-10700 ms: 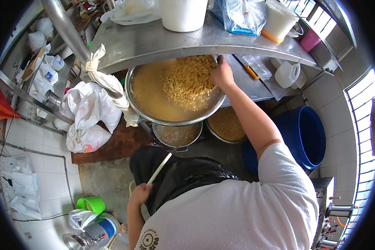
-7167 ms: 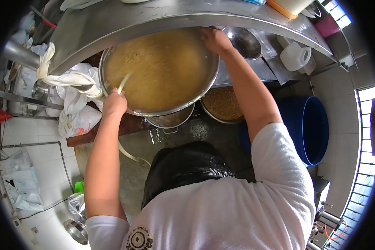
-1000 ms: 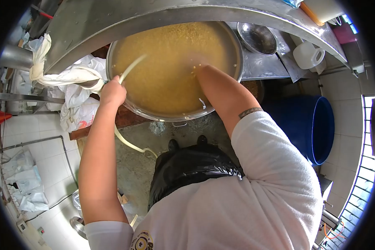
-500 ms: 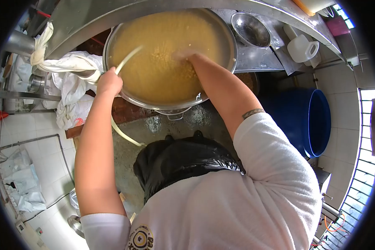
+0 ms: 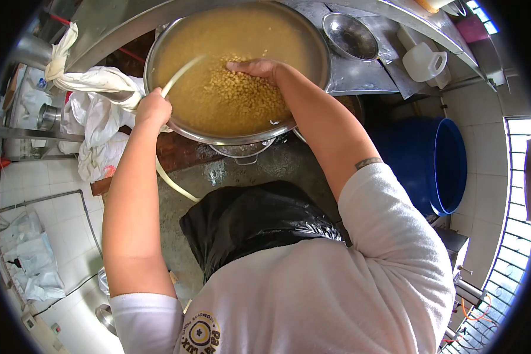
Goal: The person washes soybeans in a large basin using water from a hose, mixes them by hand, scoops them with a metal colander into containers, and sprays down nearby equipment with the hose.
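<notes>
A large round metal basin [image 5: 218,140] holds cloudy yellow water [image 5: 277,29] and a mound of pale yellow soybeans [image 5: 242,94]. At the basin's left rim, my left hand [image 5: 154,108] is closed around a pale hose [image 5: 177,75]. The hose's upper end reaches into the water, while its lower length hangs down toward the floor. My right hand [image 5: 255,68] is at the water's surface by the beans, thumb stretched to the left. Beans and murky water partly hide its other fingers, which look extended.
A metal bowl [image 5: 351,36] and a white plastic jug [image 5: 425,64] stand on the steel counter to the right. Below is a blue barrel [image 5: 448,165]. White cloth [image 5: 100,88] is wrapped around a pipe at left. A handled metal pot [image 5: 245,154] sits beneath the basin.
My right hand has risen from under the water to the surface and shifted left, and more beans show heaped around it. My left hand still holds the hose.
</notes>
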The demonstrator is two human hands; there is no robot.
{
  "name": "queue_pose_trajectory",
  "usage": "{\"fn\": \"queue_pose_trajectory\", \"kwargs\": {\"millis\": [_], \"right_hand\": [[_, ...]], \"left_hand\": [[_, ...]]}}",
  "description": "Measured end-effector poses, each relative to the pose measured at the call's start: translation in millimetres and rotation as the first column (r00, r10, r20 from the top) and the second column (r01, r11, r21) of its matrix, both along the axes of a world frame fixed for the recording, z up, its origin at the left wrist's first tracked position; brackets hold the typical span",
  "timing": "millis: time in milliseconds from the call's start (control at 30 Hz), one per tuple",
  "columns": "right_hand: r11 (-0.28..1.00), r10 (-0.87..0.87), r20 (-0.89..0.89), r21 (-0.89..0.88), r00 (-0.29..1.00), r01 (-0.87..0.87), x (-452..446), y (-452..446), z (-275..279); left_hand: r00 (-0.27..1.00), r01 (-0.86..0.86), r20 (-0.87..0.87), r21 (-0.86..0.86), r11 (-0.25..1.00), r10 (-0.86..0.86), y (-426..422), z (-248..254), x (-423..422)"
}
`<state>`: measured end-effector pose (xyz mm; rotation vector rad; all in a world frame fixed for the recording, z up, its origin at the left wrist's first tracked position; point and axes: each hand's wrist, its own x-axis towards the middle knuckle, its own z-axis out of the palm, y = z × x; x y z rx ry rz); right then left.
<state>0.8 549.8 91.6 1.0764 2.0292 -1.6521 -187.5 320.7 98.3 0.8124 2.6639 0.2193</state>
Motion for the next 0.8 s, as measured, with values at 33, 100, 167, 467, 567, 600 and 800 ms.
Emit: {"fn": "queue_pose_trajectory", "kwargs": {"millis": [33, 100, 167, 467, 567, 600, 800], "right_hand": [[0.997, -0.069, -0.029, -0.019, 0.997, 0.068, 3, -3, 7], [0.994, -0.105, -0.068, -0.051, 0.992, 0.102, 6, 2, 12], [0.988, -0.141, -0.11, -0.081, 0.984, 0.132, 5, 14, 12], [0.947, 0.104, -0.115, 0.316, 0.988, -0.063, 26, 19, 63], [0.677, 0.349, 0.024, 0.685, 0.937, -0.269, 37, -9, 61], [0.62, 0.417, 0.03, 0.722, 0.909, -0.308, 41, -22, 52], [0.439, 0.595, 0.128, 0.775, 0.793, -0.454, 29, -89, 31]], "left_hand": [[1.0, -0.01, 0.007, 0.002, 1.0, 0.01, -1, 1, 1], [1.0, -0.019, 0.006, 0.012, 1.0, 0.019, -1, 1, 2], [1.0, -0.018, 0.008, -0.001, 1.0, 0.018, -1, 1, 0], [1.0, -0.009, 0.019, 0.016, 1.0, 0.009, -2, -1, -3], [1.0, -0.015, 0.02, 0.013, 1.0, 0.014, -2, 1, -2], [1.0, -0.02, 0.022, 0.006, 1.0, 0.02, -2, 2, -2], [0.999, -0.036, 0.022, 0.019, 0.999, 0.036, -1, 2, 0]]}}
